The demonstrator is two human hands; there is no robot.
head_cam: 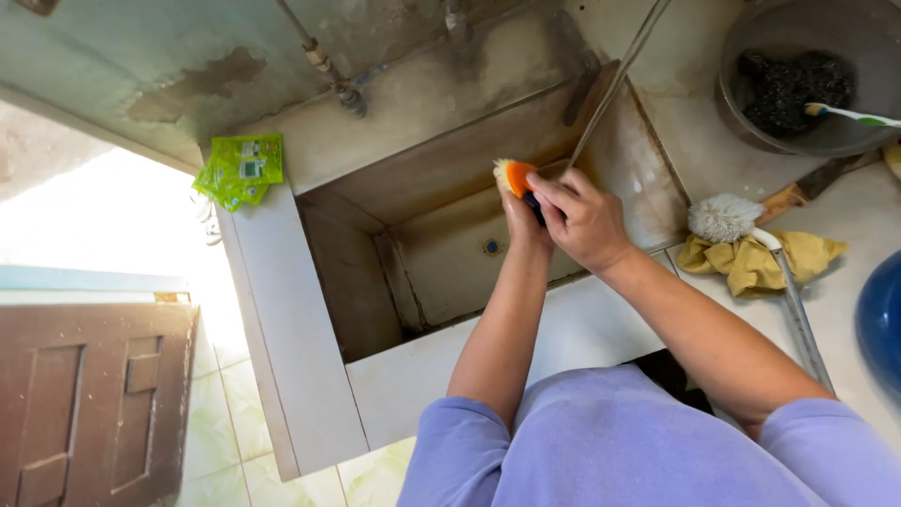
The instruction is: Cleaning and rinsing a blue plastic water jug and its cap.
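**Both hands on an orange brush over a stained sink**

Room: tiled utility corner, pale green floor tiles (221,394) lower left, brown panelled door (89,394) beside them, bright washed-out patch above it. Back wall (178,56) is greenish, blotched, paint worn; a pipe (324,61) runs down it.

Surface: white tiled counter (282,310) wraps a deep rectangular sink (441,253). Basin walls brown-stained, drain at the bottom. Thin water stream (610,89) comes in from upper right.

On the counter, right: dark round bowl (751,122) holding a black scourer (788,84) and a toothbrush (849,115); blue basin edge (882,319) at the frame's right; yellow cloth (751,263) with a white bristle brush (725,218) lying on it. Left: green sachets (239,169) at the sink's corner.

Hands: together above the sink's right half. Left hand (526,225) sits mostly behind the right. Right hand (582,221) is closed over the dark handle. Orange brush (514,176) sticks up-left out of the grip, pale bristles at the tip. How the left fingers close, I can't tell.
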